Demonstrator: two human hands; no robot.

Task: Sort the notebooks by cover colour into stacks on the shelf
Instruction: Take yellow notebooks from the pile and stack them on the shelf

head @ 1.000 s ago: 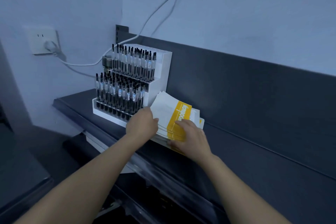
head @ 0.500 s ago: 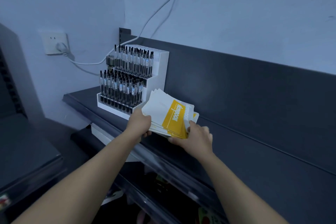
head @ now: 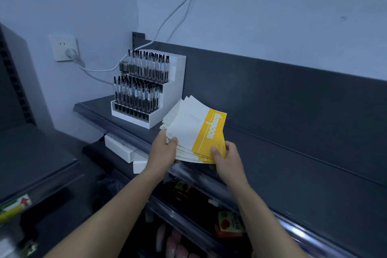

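A fanned stack of thin notebooks with white and yellow covers is held above the front edge of the dark shelf. The top cover is white with a yellow band carrying white lettering. My left hand grips the stack's left lower corner, thumb on top. At the right lower corner, on the yellow band, my right hand holds the stack too. The covers lower in the stack are mostly hidden.
A white tiered pen display full of black pens stands on the shelf just left of the notebooks. A wall socket with a white cable is behind it. Lower shelves hold packaged goods. A dark cabinet is at left.
Both hands have lifted the notebook stack off the shelf and drawn it toward me, away from the pen display. The stack is now more fanned and tilted.
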